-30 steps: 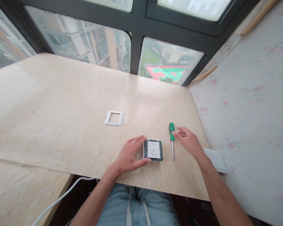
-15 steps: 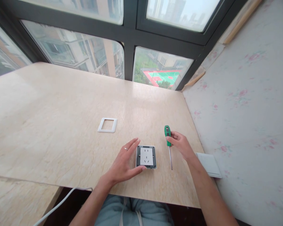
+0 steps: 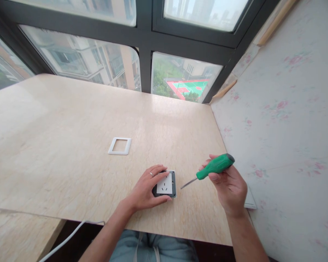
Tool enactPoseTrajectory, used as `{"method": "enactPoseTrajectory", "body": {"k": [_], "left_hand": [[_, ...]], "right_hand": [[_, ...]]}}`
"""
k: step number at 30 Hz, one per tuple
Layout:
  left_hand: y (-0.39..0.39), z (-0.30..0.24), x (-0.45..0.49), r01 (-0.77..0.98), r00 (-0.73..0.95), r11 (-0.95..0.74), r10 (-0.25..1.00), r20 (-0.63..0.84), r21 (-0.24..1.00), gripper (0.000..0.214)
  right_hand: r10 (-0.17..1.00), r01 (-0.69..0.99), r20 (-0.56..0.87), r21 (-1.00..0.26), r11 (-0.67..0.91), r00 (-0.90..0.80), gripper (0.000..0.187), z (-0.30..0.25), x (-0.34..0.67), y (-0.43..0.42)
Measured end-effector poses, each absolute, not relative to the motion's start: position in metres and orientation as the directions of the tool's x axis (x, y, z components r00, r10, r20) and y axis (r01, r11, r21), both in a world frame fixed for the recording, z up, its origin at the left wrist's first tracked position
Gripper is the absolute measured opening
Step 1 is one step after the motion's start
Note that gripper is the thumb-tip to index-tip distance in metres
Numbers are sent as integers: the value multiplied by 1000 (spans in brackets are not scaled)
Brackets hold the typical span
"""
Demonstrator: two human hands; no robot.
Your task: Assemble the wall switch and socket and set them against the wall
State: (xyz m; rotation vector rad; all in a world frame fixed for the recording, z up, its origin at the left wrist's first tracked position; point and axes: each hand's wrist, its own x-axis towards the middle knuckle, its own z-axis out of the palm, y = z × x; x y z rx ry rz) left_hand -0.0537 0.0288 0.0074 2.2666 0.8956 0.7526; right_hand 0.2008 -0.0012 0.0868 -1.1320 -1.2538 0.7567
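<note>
A wall socket (image 3: 164,186) with a white slotted face and a dark surround lies on the beige countertop. My left hand (image 3: 149,187) grips it from the left, fingers over its far edge and thumb along its near edge, hiding its left part. To the right, my right hand (image 3: 229,185) is closed around the green handle of a screwdriver (image 3: 217,165). The screwdriver's metal shaft slants down to the left, its tip a little right of the socket and apart from it. A white square socket frame (image 3: 120,146) lies farther back on the left.
Beyond the countertop (image 3: 71,145) stand dark-framed windows (image 3: 145,54). A flowered wall (image 3: 284,127) bounds the right side, with a white switch plate (image 3: 250,198) partly behind my right wrist. A white cable (image 3: 68,238) hangs near the front edge at the left.
My left hand has closed over the socket. My right hand has turned and raised the screwdriver, swinging its tip leftward toward the socket.
</note>
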Motion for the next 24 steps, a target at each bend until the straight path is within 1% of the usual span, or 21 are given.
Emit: {"method": "enactPoseTrajectory", "body": {"k": [7,11,16,24], "left_hand": [[29,9,-52,389,603,-602,739,301,697,68],[29,10,-52,402,603,-588,747,281,702,68],[29,12,-52,398,605,-584,747,276,708,68],[29,12,-52,404,607,-582,748,268,706,68]], "right_hand": [[913,202,399,-904,376,85,32,77,180,0],[905,265,425,-877,401,36,31,75,177,2],[895,315,442,-859,404,58,31,75,177,0],[897,343,437,-853,394,57,32,72,177,0]]}}
